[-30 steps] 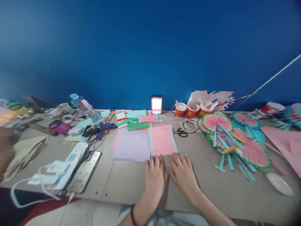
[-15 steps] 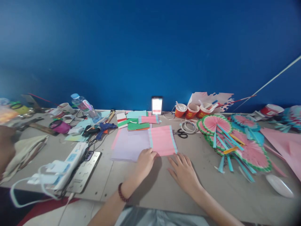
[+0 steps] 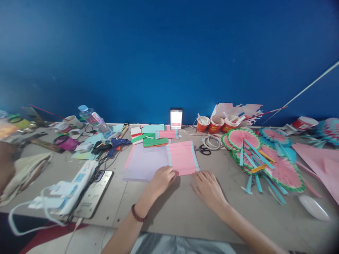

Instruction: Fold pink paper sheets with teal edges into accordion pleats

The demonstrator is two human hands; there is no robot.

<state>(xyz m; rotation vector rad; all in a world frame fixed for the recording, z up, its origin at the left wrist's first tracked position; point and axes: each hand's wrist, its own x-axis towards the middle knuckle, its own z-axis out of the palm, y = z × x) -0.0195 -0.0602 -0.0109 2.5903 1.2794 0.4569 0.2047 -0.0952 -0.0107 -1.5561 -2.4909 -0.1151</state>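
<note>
A pink paper sheet (image 3: 183, 158) with light blue strips down both sides lies in front of me, partly over a lilac sheet (image 3: 145, 162). At its lower left corner my left hand (image 3: 162, 180), with a beaded bracelet on the wrist, has its fingers curled together on the paper's edge. My right hand (image 3: 208, 188) lies with fingers spread on the table, its fingertips by the lower right corner. Black-handled scissors (image 3: 204, 151) rest just beyond the sheet's right side. Behind it are green paper pieces (image 3: 155, 141) and a small folded pink piece (image 3: 167, 134).
On the right lie watermelon-patterned paper fans (image 3: 243, 139) and a white computer mouse (image 3: 314, 208). Red paper cups (image 3: 216, 125) stand by the blue wall. To the left are a power strip (image 3: 79, 180), a phone (image 3: 94, 195), a glue gun (image 3: 116, 144) and a tilted bottle (image 3: 94, 120).
The view has shifted very slightly. My right hand's fingers have drawn a little closer together near the sheet's corner; my left hand stays at the lower left corner.
</note>
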